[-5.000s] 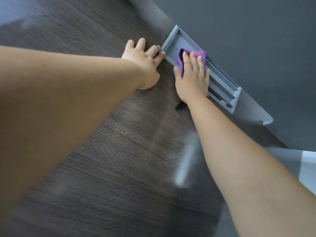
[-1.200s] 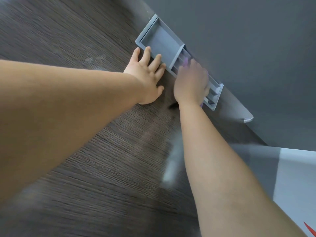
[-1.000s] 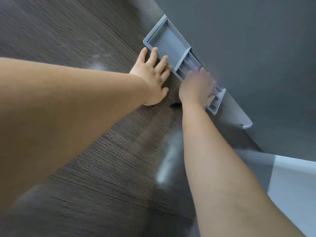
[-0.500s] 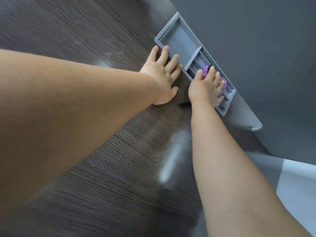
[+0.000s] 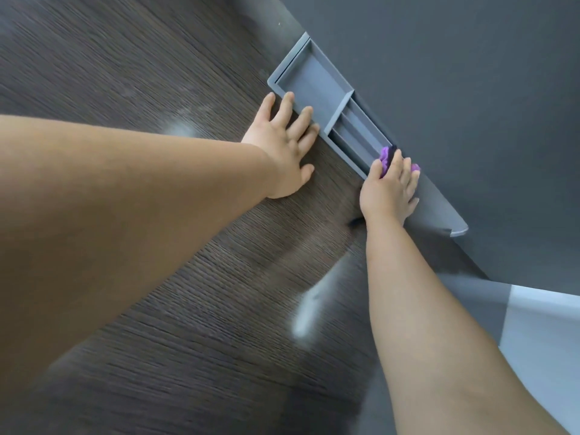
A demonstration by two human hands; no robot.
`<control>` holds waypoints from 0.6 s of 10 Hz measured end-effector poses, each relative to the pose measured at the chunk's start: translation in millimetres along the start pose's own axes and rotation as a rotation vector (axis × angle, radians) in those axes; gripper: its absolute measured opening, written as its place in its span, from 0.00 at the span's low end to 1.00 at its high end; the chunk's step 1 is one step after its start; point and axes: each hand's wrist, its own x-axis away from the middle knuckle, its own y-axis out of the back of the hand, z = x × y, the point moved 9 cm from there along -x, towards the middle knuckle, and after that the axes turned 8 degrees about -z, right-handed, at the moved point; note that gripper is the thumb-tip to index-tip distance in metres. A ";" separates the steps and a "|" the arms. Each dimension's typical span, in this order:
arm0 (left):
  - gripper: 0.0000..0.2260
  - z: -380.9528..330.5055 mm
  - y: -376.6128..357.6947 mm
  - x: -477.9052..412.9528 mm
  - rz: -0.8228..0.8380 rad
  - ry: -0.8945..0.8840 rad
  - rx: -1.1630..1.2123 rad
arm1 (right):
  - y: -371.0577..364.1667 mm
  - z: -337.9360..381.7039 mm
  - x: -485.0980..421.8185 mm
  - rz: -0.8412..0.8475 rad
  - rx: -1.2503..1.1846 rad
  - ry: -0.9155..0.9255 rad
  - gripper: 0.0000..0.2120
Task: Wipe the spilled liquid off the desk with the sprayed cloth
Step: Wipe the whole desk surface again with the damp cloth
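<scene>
While the left hand [image 5: 282, 152] lies flat on the bench [image 5: 157, 58], palm down and fingers spread and relaxed, its fingertips touch the near rim of a grey plastic tray [image 5: 314, 80]. It holds nothing. The bench top is a dark brown board with fine, straight wood grain and a dull sheen.

The tray is long, shallow and rectangular, with a smooth matte finish. It has one wide compartment at the left and narrow lengthwise slots at the right, and it lies along the foot of a plain dark grey partition [image 5: 439, 73].

At the tray's right end the right hand [image 5: 390, 189] presses down on the purple cloth [image 5: 384, 155], with its fingers laid over the top rather than clenched. The cloth is soft and bunched into folds, with a darker patch at its far edge, and most of it is hidden under the fingers.

A pale glossy streak [image 5: 314, 306] runs slantwise on the bench near the right forearm; whether it is wet or only glare cannot be told. A rounded grey ledge [image 5: 452, 221] juts out to the right of the cloth.
</scene>
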 end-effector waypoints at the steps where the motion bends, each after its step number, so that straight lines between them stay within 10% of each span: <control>1: 0.30 -2.2 -0.3 1.2 -0.006 -0.005 0.000 | -5.5 22.4 4.7 0.023 -0.001 0.017 0.26; 6: 0.30 0.5 0.7 0.4 -0.023 0.007 -0.003 | -7.4 33.8 3.9 -0.002 0.018 0.128 0.27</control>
